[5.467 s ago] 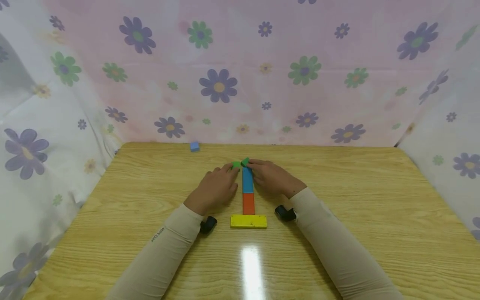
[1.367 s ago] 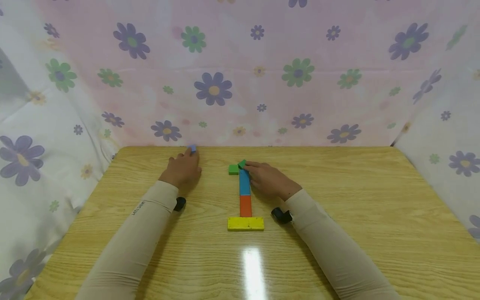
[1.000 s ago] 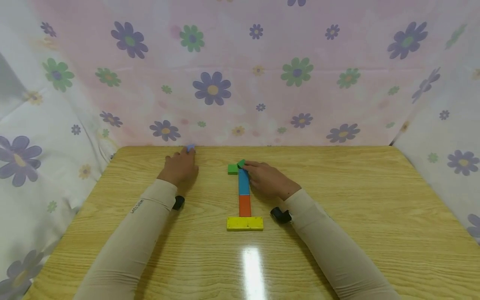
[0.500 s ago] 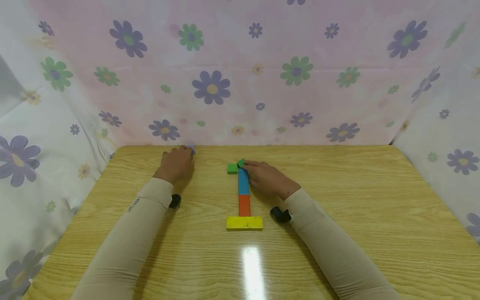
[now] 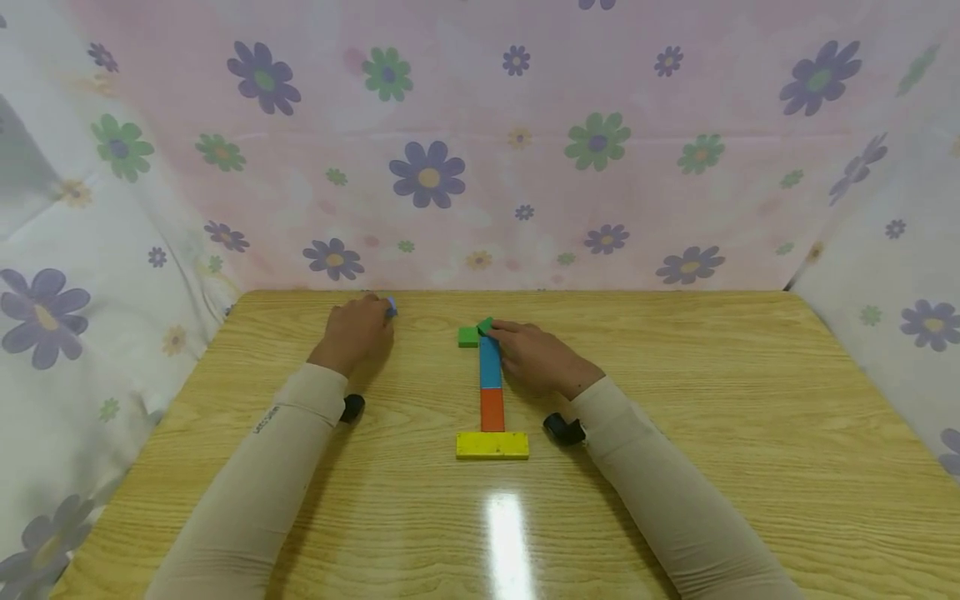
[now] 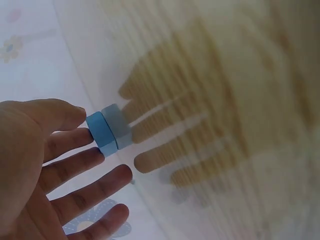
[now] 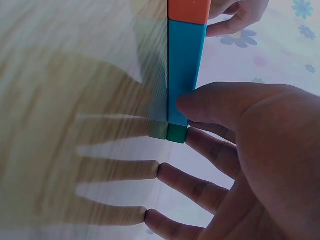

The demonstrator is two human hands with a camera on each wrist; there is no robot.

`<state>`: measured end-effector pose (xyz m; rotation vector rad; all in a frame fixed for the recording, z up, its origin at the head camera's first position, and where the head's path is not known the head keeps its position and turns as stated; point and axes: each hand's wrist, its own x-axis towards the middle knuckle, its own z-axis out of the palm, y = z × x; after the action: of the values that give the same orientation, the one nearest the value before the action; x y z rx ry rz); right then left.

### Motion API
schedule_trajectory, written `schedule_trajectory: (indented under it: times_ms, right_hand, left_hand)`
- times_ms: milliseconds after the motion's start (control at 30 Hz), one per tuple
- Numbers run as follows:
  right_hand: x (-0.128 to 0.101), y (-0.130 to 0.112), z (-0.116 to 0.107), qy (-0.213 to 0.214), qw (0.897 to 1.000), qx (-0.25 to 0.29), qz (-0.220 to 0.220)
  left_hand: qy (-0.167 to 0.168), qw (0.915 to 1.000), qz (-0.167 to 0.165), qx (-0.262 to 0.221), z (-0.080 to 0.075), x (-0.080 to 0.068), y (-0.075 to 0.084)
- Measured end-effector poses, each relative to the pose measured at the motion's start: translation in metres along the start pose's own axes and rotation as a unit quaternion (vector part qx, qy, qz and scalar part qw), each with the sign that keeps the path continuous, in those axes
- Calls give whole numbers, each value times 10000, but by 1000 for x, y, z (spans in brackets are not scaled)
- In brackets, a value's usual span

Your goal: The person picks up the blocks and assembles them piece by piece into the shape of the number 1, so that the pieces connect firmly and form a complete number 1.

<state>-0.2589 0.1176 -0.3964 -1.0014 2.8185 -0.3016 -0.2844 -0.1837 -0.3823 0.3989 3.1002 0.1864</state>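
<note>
At the table's far left edge my left hand (image 5: 356, 332) pinches a small blue block (image 6: 102, 133) between thumb and fingertips. My right hand (image 5: 538, 357) lies beside a row of blocks, its fingers extended. In the right wrist view its index fingertip touches a green triangular block (image 7: 177, 133), and the thumb lies against a long blue block (image 7: 185, 70). That triangle (image 5: 486, 326) sits at the far end of the row, against a green rectangular block (image 5: 468, 337). Nearer me, a red block (image 5: 492, 409) follows the long blue one, then a yellow block (image 5: 492, 445) lies crosswise.
The wooden table (image 5: 675, 500) ends at a flowered curtain (image 5: 480, 167) behind and at both sides. Black wrist cameras (image 5: 562, 428) hang under both wrists. A bright light reflection lies on the tabletop nearest me.
My left hand has left the green blocks, reached to the small blue block and taken hold of it, shifting it slightly toward me. My right hand has stayed by the green triangle.
</note>
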Motion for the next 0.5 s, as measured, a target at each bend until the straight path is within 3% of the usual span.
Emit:
schedule_trajectory:
  times_ms: [333, 500]
  right_hand:
    - [0, 0, 1, -30, 9999, 54, 81]
    - [1, 0, 2, 22, 10000, 62, 57]
  left_hand:
    - [25, 10000, 80, -27, 2, -12, 7]
    - [-86, 9999, -38, -134, 3, -15, 10]
